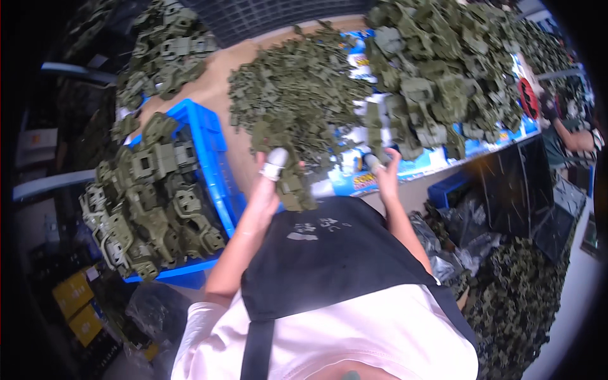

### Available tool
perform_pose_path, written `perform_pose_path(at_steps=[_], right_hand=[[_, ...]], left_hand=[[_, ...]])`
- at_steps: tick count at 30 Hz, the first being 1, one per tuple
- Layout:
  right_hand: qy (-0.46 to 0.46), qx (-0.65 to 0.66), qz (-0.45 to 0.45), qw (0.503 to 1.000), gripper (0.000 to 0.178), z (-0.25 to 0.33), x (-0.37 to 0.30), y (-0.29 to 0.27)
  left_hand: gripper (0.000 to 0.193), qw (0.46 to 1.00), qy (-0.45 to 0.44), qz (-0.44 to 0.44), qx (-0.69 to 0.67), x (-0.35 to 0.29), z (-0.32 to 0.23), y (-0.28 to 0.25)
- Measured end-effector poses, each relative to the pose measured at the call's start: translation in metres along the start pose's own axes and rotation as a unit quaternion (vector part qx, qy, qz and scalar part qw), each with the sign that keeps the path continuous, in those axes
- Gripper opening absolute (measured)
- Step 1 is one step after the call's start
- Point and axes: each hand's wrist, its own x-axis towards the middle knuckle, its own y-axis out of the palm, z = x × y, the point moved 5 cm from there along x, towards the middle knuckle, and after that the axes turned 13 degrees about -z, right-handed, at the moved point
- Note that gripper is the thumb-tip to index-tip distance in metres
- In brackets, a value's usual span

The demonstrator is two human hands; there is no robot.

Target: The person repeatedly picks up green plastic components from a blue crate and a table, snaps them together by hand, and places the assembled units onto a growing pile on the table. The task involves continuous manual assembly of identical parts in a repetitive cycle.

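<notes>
My left hand [266, 180] is closed on a long olive-green plastic part [292, 180], which hangs over the table's front edge just above my black apron. A white cover wraps its thumb. My right hand [387, 171] is by the table edge, its fingers apart, one with a pale cover on the tip. I see nothing plainly held in it. Beyond my left hand spreads a heap of small green plastic pieces [297, 88]. Larger green plastic parts [437, 82] are piled beyond my right hand.
A blue crate [212, 149] at my left holds several big green moulded parts [152, 202]. More parts [174, 50] lie at the far left. Low on the right are clear plastic bags [468, 221] and a mass of dark green pieces [513, 304]. Another person's arm [573, 136] shows at the far right.
</notes>
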Motion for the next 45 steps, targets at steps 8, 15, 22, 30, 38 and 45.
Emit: perform_pose_path(at_steps=[8,15,22,30,38,45], right_hand=[[-0.066,0.067,0.331,0.939,0.068,0.151,-0.079,0.023],[-0.096,-0.038,0.402,0.91,0.068,0.176,-0.096,0.032],[0.258,0.256,0.442,0.82,0.067,0.153,-0.094,0.051],[-0.15,-0.078,0.475,0.864,0.062,0.176,-0.044,0.029],[-0.339,-0.247,0.541,0.729,0.063,0.166,-0.078,0.014],[-0.182,-0.186,0.553,0.792,0.059,0.151,-0.074,0.021]], left_hand=[[0.08,0.97,0.195,0.026,0.146,-0.027,-0.013,0.047],[0.074,0.978,0.186,-0.052,0.083,-0.041,-0.024,0.032],[0.058,0.954,0.294,-0.052,-0.02,-0.04,-0.045,0.02],[0.083,0.703,0.537,-0.071,0.462,-0.101,-0.097,0.061],[0.079,0.589,0.255,0.235,0.73,-0.077,-0.027,0.066],[0.079,0.573,0.249,0.239,0.743,-0.074,-0.023,0.062]])
